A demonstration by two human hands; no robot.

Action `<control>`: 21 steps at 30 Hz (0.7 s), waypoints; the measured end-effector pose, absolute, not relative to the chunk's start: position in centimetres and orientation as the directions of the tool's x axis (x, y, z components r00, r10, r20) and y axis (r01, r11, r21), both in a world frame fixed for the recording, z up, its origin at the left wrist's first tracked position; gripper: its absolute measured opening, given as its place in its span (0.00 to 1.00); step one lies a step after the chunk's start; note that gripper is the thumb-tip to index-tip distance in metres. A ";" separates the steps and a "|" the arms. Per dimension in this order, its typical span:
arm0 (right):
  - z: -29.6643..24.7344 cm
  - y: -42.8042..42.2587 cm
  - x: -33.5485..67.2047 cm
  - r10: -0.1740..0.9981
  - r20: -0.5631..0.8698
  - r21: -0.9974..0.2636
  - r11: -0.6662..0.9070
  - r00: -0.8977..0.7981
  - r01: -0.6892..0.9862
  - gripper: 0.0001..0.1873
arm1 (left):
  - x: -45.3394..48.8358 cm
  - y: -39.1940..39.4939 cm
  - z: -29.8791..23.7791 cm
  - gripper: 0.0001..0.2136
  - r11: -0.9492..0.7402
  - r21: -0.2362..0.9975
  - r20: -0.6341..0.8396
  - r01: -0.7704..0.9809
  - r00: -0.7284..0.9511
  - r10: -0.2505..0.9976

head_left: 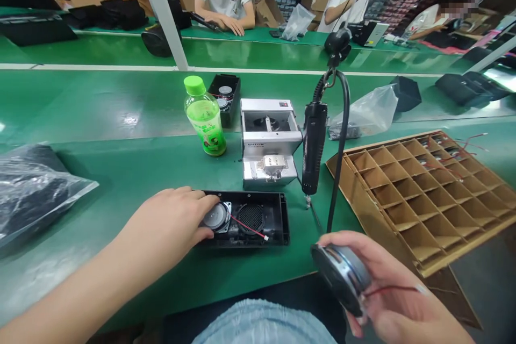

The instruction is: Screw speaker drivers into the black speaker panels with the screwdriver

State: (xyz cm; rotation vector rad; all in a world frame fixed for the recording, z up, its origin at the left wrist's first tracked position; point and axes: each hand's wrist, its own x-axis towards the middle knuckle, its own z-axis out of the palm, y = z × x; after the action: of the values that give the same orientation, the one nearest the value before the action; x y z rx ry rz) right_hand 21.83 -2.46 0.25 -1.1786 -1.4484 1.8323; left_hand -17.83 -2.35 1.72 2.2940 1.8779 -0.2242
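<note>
A black plastic speaker housing (275, 215) lies open side up on the green bench in front of me. Over its left end is my left hand (181, 217), thumb and index finger closed around a round grey speaker (215, 217) seated inside. From that speaker a red lead with a white plug runs across the round grille (250, 217) on the right. My right hand (382, 285) grips a second speaker (342, 274), tilted on edge above the bench's near edge, its red wire trailing over the palm.
Behind the housing stands a silver screw feeder (269, 145); beside it hangs a black electric screwdriver (314, 145). A green bottle (205, 118) and another housing with speakers (224, 98) are farther back. A divided cardboard box (431, 193) is at right, a bagged item (36, 193) at left. People sit opposite.
</note>
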 end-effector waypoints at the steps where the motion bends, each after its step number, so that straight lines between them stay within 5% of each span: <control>1: 1.0 -2.0 20.7 0.802 -0.315 -0.948 -0.287 -0.508 0.136 0.35 | -17.8 -2.4 1.9 0.13 -0.205 0.034 -0.206 0.978 0.207 0.956; 5: 2.1 0.2 16.3 0.850 -0.026 -0.995 0.026 -0.526 0.092 0.26 | -15.6 -2.1 2.3 0.11 -0.316 0.074 -0.153 0.946 0.324 0.934; 9: 1.5 2.0 13.6 0.846 0.173 -0.886 0.357 -0.504 0.295 0.25 | -12.4 -0.3 1.5 0.09 -0.420 0.155 -0.220 0.894 0.446 0.868; 16: 1.8 4.2 10.7 0.731 0.214 -0.685 0.585 -0.648 0.434 0.22 | -15.8 -0.9 0.6 0.12 -0.364 0.237 -0.152 0.901 0.405 0.902; 21: 1.7 5.5 9.1 0.567 -0.014 -0.428 0.741 -0.824 0.518 0.23 | -18.6 -2.7 -0.3 0.14 -0.424 0.259 0.049 0.868 0.427 0.903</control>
State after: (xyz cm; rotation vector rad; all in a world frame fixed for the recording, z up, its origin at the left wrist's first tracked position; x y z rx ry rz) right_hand 9.05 5.46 1.74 -0.8821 -2.8213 0.6409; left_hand -18.64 -2.74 -0.31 2.4839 1.5625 0.2676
